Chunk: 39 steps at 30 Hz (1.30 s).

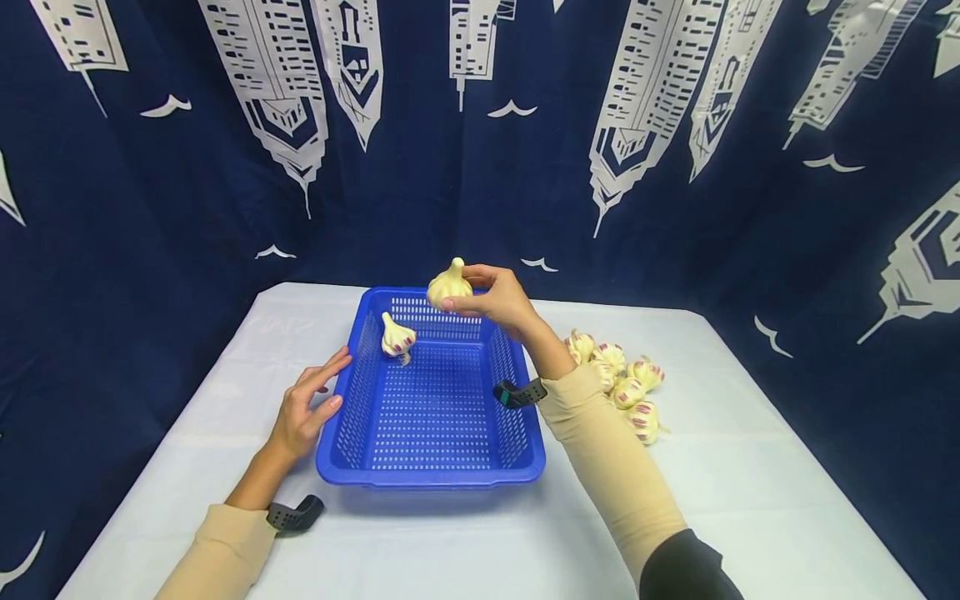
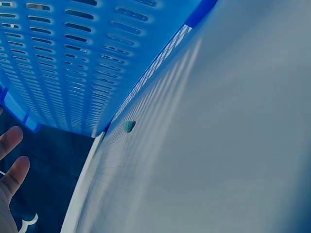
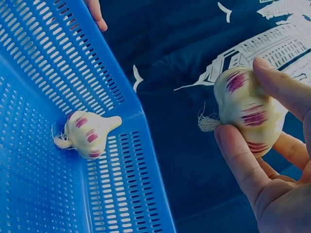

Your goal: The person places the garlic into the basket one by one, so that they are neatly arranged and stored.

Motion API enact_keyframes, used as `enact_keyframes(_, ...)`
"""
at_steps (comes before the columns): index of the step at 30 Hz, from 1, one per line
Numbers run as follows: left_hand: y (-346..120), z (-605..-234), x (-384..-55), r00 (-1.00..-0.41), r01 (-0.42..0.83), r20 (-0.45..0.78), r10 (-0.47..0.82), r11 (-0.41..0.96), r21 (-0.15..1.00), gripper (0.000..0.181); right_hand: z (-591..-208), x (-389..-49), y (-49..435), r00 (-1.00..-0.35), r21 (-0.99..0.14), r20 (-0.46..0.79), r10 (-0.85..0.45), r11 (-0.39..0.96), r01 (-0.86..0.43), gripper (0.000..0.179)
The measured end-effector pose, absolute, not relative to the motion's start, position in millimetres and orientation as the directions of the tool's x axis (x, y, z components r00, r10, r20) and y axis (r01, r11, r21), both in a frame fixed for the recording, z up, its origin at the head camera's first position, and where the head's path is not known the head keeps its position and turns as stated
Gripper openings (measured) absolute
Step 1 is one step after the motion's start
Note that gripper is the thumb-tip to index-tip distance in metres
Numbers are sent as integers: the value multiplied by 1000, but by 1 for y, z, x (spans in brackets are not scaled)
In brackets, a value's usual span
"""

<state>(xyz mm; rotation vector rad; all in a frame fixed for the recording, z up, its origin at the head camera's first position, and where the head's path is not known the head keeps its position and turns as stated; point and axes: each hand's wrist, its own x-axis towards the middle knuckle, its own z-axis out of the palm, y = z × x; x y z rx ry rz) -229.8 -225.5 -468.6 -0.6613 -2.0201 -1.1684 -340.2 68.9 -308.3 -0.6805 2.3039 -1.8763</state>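
Note:
A garlic bulb (image 1: 449, 287) with purple streaks and stringy roots is pinched between the thumb and fingers of my right hand (image 1: 498, 297), over the far rim of the blue plastic basket (image 1: 431, 477). The right wrist view shows this held garlic bulb (image 3: 252, 109) close up. A second garlic bulb (image 1: 397, 337) lies inside the basket at its far left corner, stem up. At the basket's left side, my left hand (image 1: 302, 410) rests with fingers extended against the rim. Only some fingertips of that hand show in the left wrist view.
Several more garlic bulbs (image 1: 628, 390) lie in a pile on the white table (image 1: 720, 467) right of the basket, partly behind my right forearm. A dark blue curtain (image 1: 465, 200) with white building prints hangs behind the table. A small green speck (image 2: 129, 126) shows beside the basket.

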Motion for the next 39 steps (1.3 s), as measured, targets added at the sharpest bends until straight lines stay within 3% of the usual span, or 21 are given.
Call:
enact_keyframes(19,-227,-468,-232,-616,728,782,96,448,519,56,-327,-363,42,-934,-968,82,-347,195,-158,59)
enact_keyframes(30,-228,-467,-231,-619,727,779,102,450,519,57,-343,-372,28,-952,-914,54,-300,369,-168,59)
enact_keyframes(39,-220,-455,-223,-607,732,788,100,456,506,53,-361,-377,21,-968,-773,22,-249,610,-174,64)
